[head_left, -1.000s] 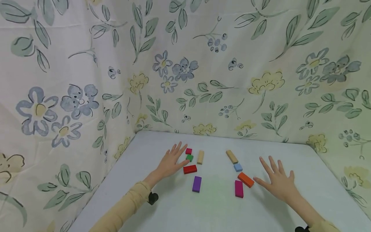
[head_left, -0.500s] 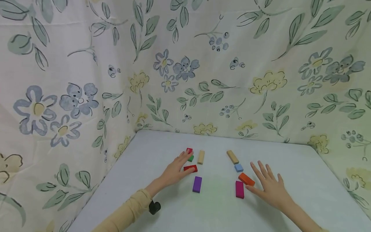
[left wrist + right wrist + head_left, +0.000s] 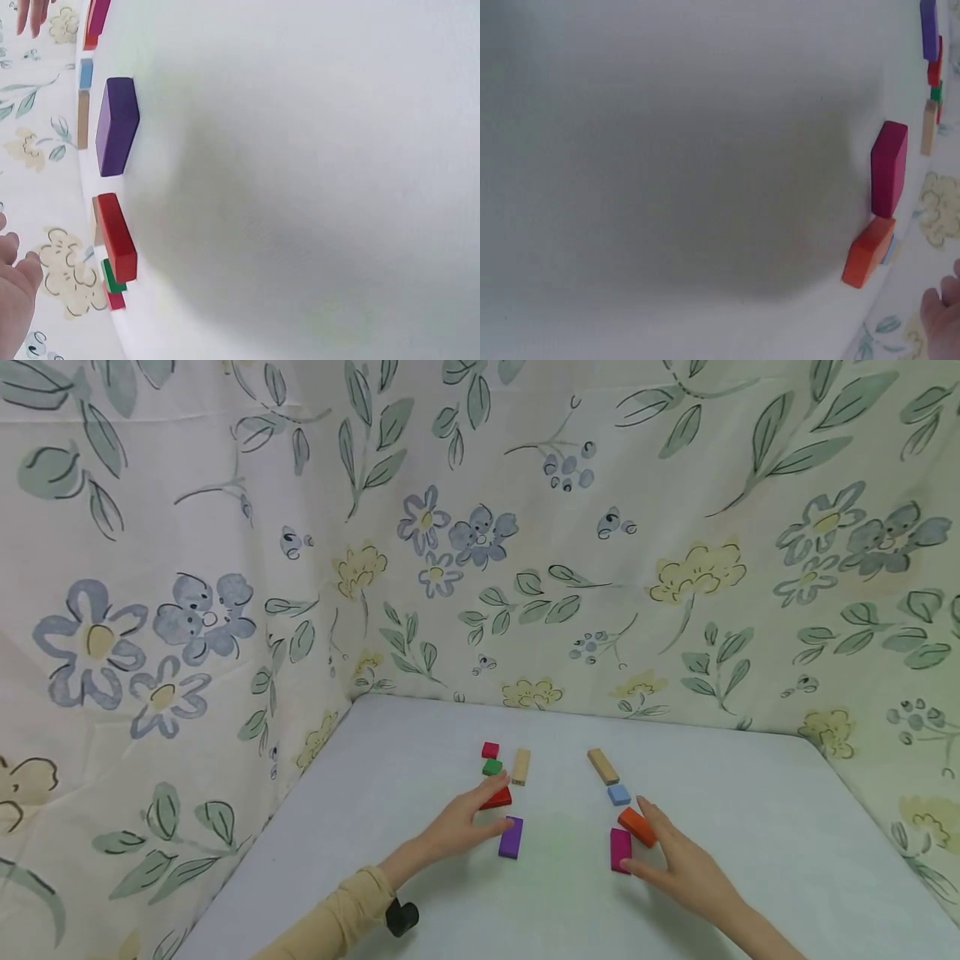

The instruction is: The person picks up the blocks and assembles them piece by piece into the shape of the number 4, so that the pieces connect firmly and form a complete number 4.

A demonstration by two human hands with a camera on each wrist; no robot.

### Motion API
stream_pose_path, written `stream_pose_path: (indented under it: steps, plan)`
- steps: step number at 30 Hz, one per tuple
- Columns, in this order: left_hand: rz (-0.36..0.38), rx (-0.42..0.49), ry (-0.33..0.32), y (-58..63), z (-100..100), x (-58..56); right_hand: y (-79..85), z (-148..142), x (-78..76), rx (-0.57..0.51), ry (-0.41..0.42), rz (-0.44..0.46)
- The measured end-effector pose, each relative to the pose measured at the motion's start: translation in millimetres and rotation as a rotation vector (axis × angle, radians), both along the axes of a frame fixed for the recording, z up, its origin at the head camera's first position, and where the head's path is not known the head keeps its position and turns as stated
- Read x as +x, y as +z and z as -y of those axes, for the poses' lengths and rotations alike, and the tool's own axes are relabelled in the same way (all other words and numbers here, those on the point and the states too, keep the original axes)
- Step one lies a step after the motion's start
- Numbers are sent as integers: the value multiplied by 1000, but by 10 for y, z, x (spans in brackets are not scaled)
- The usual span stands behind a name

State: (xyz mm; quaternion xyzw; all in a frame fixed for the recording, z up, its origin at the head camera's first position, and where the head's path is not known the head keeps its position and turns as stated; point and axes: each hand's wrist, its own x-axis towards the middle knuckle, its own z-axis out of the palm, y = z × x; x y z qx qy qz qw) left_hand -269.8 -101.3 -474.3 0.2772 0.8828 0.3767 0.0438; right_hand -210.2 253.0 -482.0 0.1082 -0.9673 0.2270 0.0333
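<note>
My left hand hovers with relaxed fingers over the near left blocks. Its fingertips overlap a red block in the head view, and the thumb overlaps the top of a purple block. In the left wrist view, the fingers are apart from the red block and the purple one. My right hand is held beside an orange block and a magenta block. Its thumb tip is right at the magenta block's lower edge. Neither hand holds anything.
Beyond the left hand lie a small red block, a green block and a natural wood block. Another wood block and a light blue block lie farther right. A floral curtain hangs behind the white table.
Both hands have come nearer the person and inward. The left passed from the small red and green blocks to the larger red block; the right closed in on the orange and magenta blocks, spread fingers drawing together.
</note>
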Motion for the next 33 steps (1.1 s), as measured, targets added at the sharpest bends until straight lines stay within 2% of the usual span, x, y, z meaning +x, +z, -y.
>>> stream_pose_path:
  steps: [5,11,18,25,33]
  plan:
    - [4,11,-40,-51,-10,47,-26,47,32,-92,-14,14]
    - [15,28,-49,-126,-3,85,-103,57,44,-165,-13,-3]
    - [64,43,-59,-198,6,96,-211,68,60,-261,36,-73]
    - [86,16,-82,-248,22,40,-270,93,35,-313,57,-26]
    - [116,17,-103,-329,47,-62,-335,76,5,-307,87,-39]
